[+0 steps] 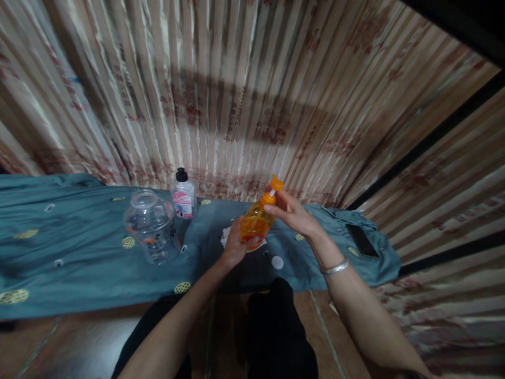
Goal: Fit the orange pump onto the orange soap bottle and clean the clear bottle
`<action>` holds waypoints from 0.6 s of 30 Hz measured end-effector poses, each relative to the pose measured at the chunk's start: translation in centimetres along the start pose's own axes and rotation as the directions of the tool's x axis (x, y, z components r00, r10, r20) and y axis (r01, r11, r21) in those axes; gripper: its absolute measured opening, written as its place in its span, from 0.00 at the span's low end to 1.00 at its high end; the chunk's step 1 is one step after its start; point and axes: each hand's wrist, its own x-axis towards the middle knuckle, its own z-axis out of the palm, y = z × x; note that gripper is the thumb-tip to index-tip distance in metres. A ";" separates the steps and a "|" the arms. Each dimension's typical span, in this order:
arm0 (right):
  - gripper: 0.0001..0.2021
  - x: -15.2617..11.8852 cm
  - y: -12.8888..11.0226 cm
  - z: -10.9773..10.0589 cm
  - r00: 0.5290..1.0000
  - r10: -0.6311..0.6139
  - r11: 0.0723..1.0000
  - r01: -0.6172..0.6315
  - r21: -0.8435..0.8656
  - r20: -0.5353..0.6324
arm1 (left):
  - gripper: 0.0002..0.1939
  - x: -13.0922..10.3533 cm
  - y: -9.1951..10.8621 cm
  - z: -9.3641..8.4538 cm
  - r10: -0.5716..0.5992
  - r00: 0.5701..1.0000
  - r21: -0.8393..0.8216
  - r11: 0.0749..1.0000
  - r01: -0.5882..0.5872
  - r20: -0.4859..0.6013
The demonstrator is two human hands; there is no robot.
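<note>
An orange pump bottle (254, 223) leans to the right in front of me, amber liquid inside it. My left hand (235, 243) is wrapped round its lower body. At the neck, my right hand (290, 210) closes thumb and fingers on the orange collar (268, 199), just below the raised pump head (276, 182). To the left stand a clear plastic jar (152, 226) with its mouth uncovered and a small clear bottle (183, 199) with a black cap and pink label. A white round lid or disc (277, 262) lies near the cloth's front edge.
A teal patterned cloth (90, 252) covers the narrow table. A black phone (362, 240) lies at its right end. Pleated curtains (236, 105) hang close behind, and dark bars (430, 137) run along the right side. My knees are against the front edge.
</note>
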 end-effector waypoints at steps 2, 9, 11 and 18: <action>0.29 0.1 0.2 0.0 1.000 0.011 1.000 -0.012 0.018 0.028 | 0.30 0.0 -0.1 0.1 -0.002 1.000 -0.001 1.000 0.002 -0.001; 0.32 0.0 0.1 0.7 0.971 0.065 0.957 -0.126 -0.261 -0.231 | 0.30 -0.1 -0.3 0.0 -0.015 1.000 0.012 1.000 0.015 -0.003; 0.33 0.0 0.0 0.5 0.990 0.045 0.986 -0.065 -0.152 -0.131 | 0.29 0.0 -0.2 0.0 -0.009 1.000 0.013 1.000 0.009 0.006; 0.29 0.1 0.1 0.6 0.991 0.083 0.988 -0.096 -0.125 -0.106 | 0.33 0.0 -0.3 -0.1 -0.033 0.999 0.032 0.999 0.033 -0.007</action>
